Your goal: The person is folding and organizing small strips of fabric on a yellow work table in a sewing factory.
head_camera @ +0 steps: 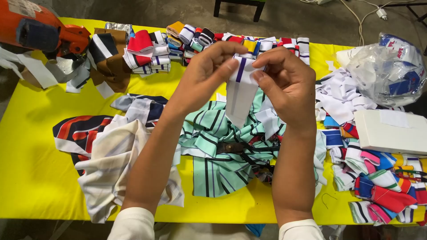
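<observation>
Both hands are raised over the middle of a yellow table point(40, 169). My left hand point(209, 66) and my right hand point(287, 80) pinch the top of a white knit strip with a purple stripe point(240, 95), which hangs down between them. Under the hands lies a mint-green striped fabric piece point(213, 146) with dark scissors point(242, 149) lying on it. A pile of white and striped cloth pieces point(106, 164) sits to the left of it.
Folded coloured rib collars point(178, 44) line the table's far edge. An orange machine point(40, 31) stands far left. At the right are a clear plastic bag point(387, 66), a white box point(391, 131), white scraps point(342, 98) and more striped collars point(382, 186).
</observation>
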